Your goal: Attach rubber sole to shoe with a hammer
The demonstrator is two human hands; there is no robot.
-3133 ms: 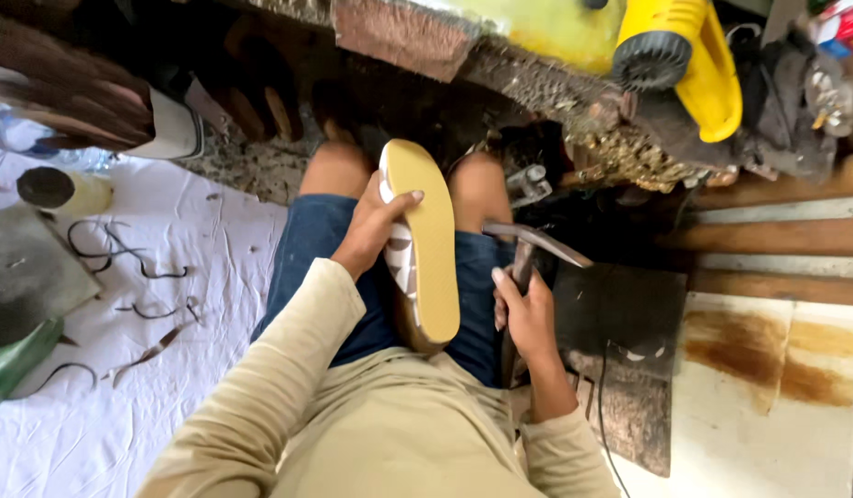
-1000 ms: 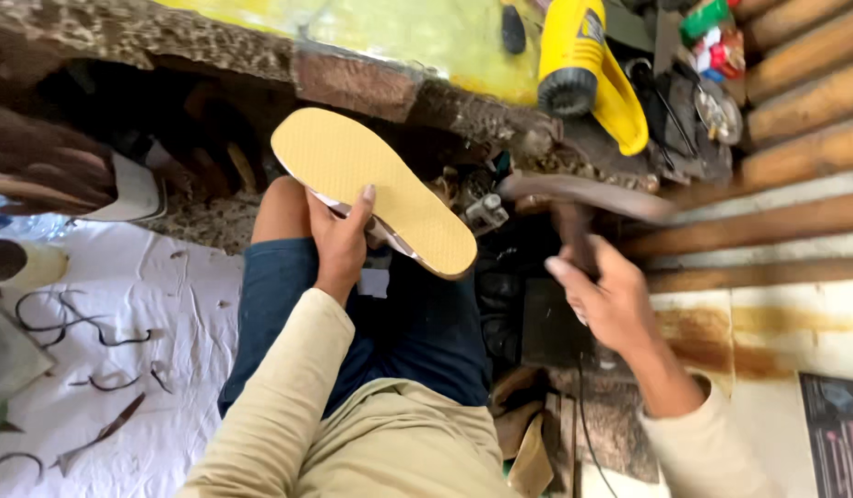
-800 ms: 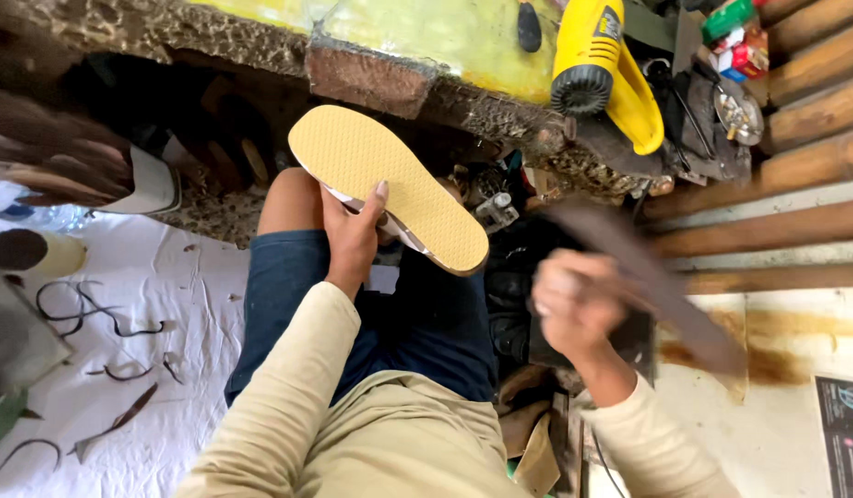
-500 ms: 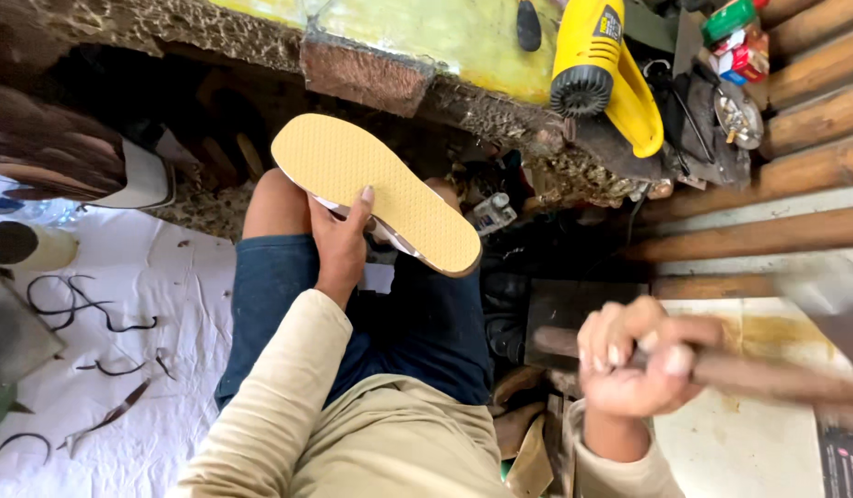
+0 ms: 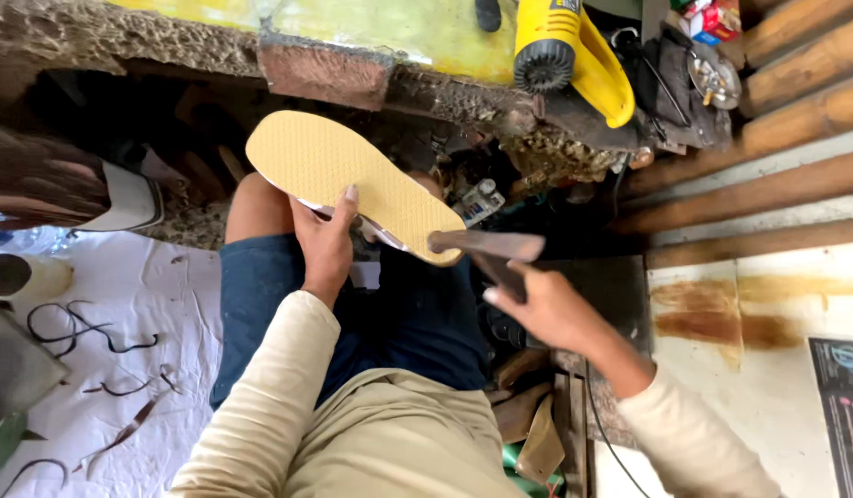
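My left hand [image 5: 323, 242] grips a shoe with a flat yellow textured sole [image 5: 353, 179], holding it sole-up above my lap. In my right hand [image 5: 546, 309] is a hammer [image 5: 489, 247], gripped by the handle. Its metal head sits against the heel end of the sole, at the sole's right edge. I am seated, wearing blue shorts and a beige long-sleeved top.
A yellow heat gun [image 5: 572, 55] lies on the rough, glue-stained workbench [image 5: 325, 55] ahead. White cloth [image 5: 104, 369] with dark leather scraps and offcuts covers the floor on the left. Wooden poles [image 5: 768, 175] run along the right. Small tools and wood pieces lie by my right leg.
My right hand swung the hammer out to the right and back down, and its head now meets the heel end of the sole. My left hand has kept hold of the shoe.
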